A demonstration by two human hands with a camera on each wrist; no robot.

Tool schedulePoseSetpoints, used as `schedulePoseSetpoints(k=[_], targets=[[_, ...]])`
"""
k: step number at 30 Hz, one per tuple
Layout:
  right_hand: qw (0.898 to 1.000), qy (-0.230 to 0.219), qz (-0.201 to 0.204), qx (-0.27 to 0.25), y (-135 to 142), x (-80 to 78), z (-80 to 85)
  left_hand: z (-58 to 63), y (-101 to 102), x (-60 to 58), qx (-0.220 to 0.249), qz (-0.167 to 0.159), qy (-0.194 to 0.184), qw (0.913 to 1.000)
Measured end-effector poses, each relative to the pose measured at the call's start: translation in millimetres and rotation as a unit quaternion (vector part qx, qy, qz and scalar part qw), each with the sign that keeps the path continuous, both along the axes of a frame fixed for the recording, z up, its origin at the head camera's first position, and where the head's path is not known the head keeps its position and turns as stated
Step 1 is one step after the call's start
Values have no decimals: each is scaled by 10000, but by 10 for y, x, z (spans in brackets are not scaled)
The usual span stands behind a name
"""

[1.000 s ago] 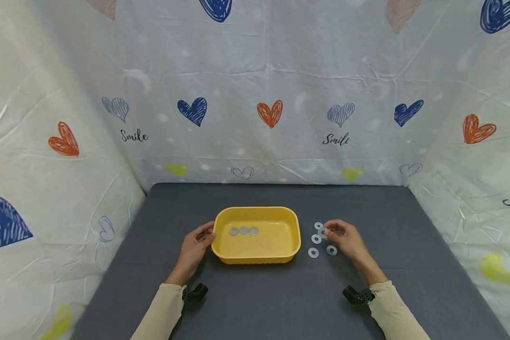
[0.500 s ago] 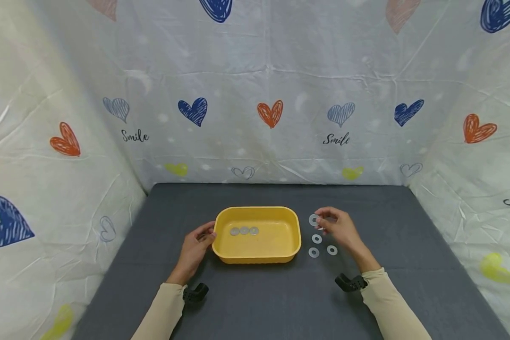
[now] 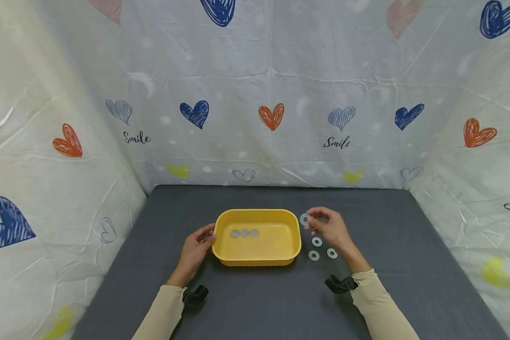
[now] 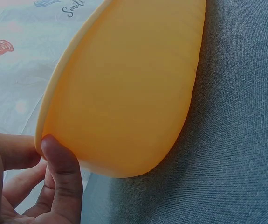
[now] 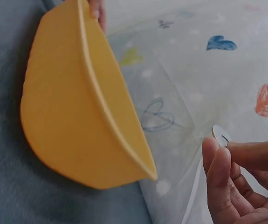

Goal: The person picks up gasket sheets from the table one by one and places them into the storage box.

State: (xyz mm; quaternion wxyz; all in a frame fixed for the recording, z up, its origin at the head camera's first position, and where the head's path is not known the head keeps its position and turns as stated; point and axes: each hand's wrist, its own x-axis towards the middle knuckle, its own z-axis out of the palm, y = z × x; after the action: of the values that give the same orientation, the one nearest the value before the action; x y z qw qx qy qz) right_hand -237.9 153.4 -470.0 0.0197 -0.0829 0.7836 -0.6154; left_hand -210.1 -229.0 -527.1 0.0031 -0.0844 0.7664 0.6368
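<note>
We see the left hand (image 3: 195,248) clamped on the near-left rim of the yellow tray (image 3: 265,248), thumb to the outer wall, the tray sitting flat on the dark grey cloth (image 3: 255,302). The right hand (image 3: 330,230) pinches a washer (image 3: 301,219) between thumb and fingers — we find it raised just beside the tray's right end, outside the rim. Three grey discs (image 3: 244,233) lie in a row inside; three loose washers (image 3: 313,259) lie on the cloth, right of the tray.
</note>
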Motion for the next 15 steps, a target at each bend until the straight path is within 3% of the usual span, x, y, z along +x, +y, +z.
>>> schedulePoseSetpoints(k=[8,15], targets=[[9996,-29,-90,-275,-143,-29,103,30,8,-15,-32,12,-4,10000],[9978,-260,108,-606,-310,-22,101,19,3,9,-35,-15,-47,10000]])
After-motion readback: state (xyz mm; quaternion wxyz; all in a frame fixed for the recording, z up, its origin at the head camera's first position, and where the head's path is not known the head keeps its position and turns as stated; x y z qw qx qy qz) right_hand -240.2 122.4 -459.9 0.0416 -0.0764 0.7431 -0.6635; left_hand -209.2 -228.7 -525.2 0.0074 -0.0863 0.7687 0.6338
